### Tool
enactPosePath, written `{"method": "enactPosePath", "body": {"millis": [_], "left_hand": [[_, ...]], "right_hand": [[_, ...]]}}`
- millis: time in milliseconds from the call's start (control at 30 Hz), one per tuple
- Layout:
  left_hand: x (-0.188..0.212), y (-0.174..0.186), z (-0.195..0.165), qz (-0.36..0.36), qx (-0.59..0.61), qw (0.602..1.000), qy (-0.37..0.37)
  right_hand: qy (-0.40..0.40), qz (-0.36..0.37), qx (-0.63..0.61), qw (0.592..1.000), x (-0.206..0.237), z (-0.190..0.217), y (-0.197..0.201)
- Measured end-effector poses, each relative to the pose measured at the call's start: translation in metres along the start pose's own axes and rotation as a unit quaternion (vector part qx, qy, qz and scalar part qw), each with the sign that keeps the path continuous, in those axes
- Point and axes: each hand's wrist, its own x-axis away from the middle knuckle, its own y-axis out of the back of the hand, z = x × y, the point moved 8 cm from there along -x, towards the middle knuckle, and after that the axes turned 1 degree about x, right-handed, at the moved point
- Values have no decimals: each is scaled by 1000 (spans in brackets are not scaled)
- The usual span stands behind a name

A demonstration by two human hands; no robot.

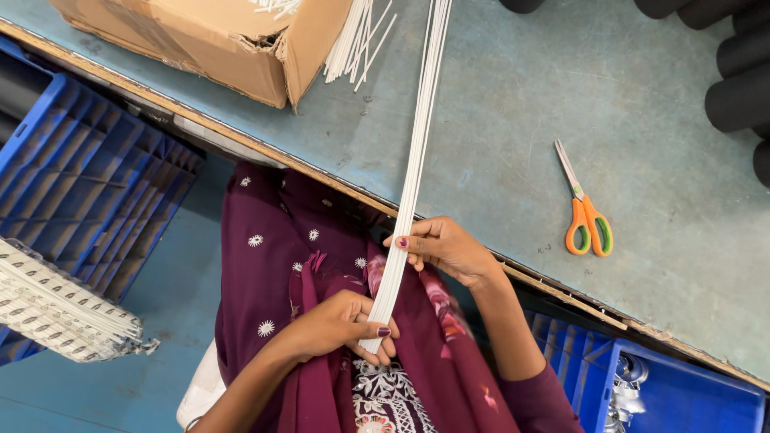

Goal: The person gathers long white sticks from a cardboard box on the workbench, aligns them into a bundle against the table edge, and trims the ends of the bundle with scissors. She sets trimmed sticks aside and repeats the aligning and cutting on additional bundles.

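One pair of scissors [586, 215], one cardboard box [216, 40], two blue crates [96, 172] (white rods [413, 172] too many to count).

This looks like a small workshop: a worn, scratched blue-grey metal worktable [513, 104], blue plastic crates [96, 184] on the painted floor, a torn brown cardboard box [208, 40], black foam rolls [742, 88], and orange-handled scissors [588, 220] lying out.

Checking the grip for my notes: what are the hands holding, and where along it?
A bundle of thin white rods. The left hand pinches its near end; the right hand grips it slightly farther up.
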Motion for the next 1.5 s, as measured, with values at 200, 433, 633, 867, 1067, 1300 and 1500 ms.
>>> {"method": "enactPosePath", "body": {"millis": [200,433,633,867,1067,1300,1500], "left_hand": [[5,2,2,-2,8,1000,-2],[6,1,0,19,44,999,8],[-4,9,-29,-21,-7,999,-28],[-32,25,-63,-71,32,992,-95],[-39,29,-58,-104,-5,990,-99],[-36,36,-57,-110,-12,988,-112],[-49,33,-63,-96,-35,990,-100]], "right_hand": [[5,-26,-4,1000,-3,-8,2],[21,-25,-18,999,-7,-11,3],[17,-28,-14,999,-6,-13,3],[50,-29,-1,998,-6,-6,1],[43,-62,42,996,0,-2,4],[235,-512,421,711,118,46,95],[172,-598,524,582,194,12,163]]}}
